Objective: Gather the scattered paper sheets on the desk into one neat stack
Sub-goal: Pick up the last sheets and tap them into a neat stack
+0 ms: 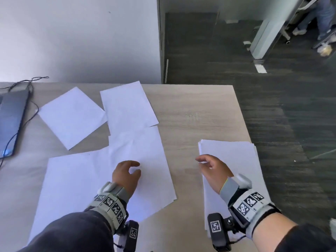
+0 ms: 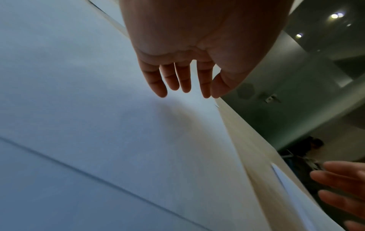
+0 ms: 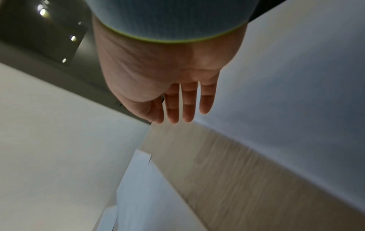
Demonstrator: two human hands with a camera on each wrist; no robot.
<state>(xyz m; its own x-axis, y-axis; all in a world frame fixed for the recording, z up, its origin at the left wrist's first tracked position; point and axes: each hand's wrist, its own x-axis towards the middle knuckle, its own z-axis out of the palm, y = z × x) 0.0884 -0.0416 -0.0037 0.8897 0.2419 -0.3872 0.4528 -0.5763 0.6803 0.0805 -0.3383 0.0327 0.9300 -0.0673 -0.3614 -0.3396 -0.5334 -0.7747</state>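
Several white paper sheets lie scattered on the wooden desk (image 1: 196, 113). A stack of sheets (image 1: 234, 151) sits near the desk's right edge. My right hand (image 1: 211, 169) hovers over the stack's left part, fingers relaxed and holding nothing; the right wrist view shows the right hand (image 3: 177, 112) above the stack (image 3: 296, 93). My left hand (image 1: 127, 172) hangs just above a loose sheet (image 1: 143, 146) in the middle, fingers loosely extended and empty; the left wrist view shows the left hand (image 2: 183, 84) over that sheet (image 2: 118, 125). Another sheet (image 1: 72, 179) lies at the front left, and two more sheets (image 1: 71, 116) (image 1: 127, 104) lie farther back.
A dark laptop (image 1: 11, 122) with black cables (image 1: 27, 82) sits at the desk's left edge. A white wall (image 1: 72, 33) stands behind the desk. The dark floor (image 1: 272, 88) drops away beyond the right edge, where a person's legs (image 1: 323, 15) show far off.
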